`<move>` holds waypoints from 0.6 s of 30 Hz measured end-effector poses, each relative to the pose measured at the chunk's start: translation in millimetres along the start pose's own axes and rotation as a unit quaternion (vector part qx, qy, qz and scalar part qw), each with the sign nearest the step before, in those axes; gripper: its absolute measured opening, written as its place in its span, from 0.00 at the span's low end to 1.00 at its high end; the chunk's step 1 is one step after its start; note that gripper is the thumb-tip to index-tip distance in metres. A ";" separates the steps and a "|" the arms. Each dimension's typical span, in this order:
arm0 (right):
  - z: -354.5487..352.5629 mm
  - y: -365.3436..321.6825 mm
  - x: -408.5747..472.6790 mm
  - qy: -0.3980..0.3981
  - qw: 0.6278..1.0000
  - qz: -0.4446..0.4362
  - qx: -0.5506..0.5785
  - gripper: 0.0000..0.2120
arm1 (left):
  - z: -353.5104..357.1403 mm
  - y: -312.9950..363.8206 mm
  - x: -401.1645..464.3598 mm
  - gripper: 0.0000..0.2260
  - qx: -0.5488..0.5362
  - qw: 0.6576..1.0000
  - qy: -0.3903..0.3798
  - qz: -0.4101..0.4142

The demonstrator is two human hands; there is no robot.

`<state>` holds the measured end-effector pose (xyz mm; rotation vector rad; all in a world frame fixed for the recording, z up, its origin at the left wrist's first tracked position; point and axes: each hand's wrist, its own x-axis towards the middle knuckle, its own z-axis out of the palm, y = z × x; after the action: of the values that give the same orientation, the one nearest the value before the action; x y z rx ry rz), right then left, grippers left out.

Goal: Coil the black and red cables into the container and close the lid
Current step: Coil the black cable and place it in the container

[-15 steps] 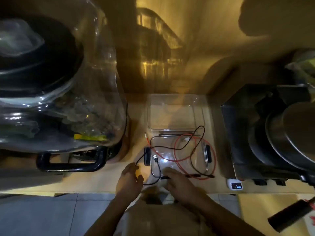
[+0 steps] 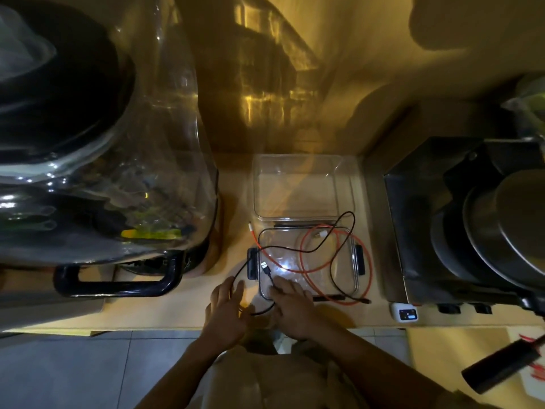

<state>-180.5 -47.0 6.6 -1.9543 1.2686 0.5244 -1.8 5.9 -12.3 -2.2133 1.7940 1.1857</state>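
A clear square container (image 2: pixel 303 187) stands open at the back of the wooden counter. In front of it lies the clear lid (image 2: pixel 324 255), flat, with black latches on its sides. The red cable (image 2: pixel 300 255) lies looped over the lid and its right edge. The black cable (image 2: pixel 331 267) crosses the lid, its USB plug near the left latch. My left hand (image 2: pixel 225 305) is left of the lid, and the black cable runs in between thumb and fingers. My right hand (image 2: pixel 290 304) rests on the lid's near edge, fingers over the same cable.
A large clear plastic-wrapped bundle with a black handle (image 2: pixel 118 283) fills the left side. A dark metal appliance with pans (image 2: pixel 472 231) stands right of the lid. A small white device (image 2: pixel 404 312) sits by the counter's front edge. A black handle (image 2: pixel 501 364) juts in at lower right.
My left hand has opened its fingers and reached up along the black cable. My right hand has slid a little further onto the lid. The cables lie much as before.
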 end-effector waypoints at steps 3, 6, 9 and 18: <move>-4.1 -6.0 0.6 -0.008 1.000 0.013 -0.001 0.29 | 5.6 5.5 1.4 0.34 0.022 0.999 -0.018 -0.023; -3.9 -10.2 0.4 -0.005 1.000 0.020 0.023 0.30 | 8.2 12.7 0.9 0.38 0.011 0.999 -0.021 -0.041; -3.2 -7.1 1.8 0.009 0.998 0.023 0.066 0.30 | 7.0 17.9 -0.2 0.36 -0.004 0.999 0.003 -0.046; -12.4 -3.2 -10.0 0.096 0.952 -0.014 0.289 0.27 | -12.6 19.4 -6.2 0.20 -0.144 0.977 0.153 0.019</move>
<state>-182.6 -49.7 22.5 -1.5421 1.3263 -0.0638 -12.0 -1.5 8.0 -2.6654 1.8775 1.2385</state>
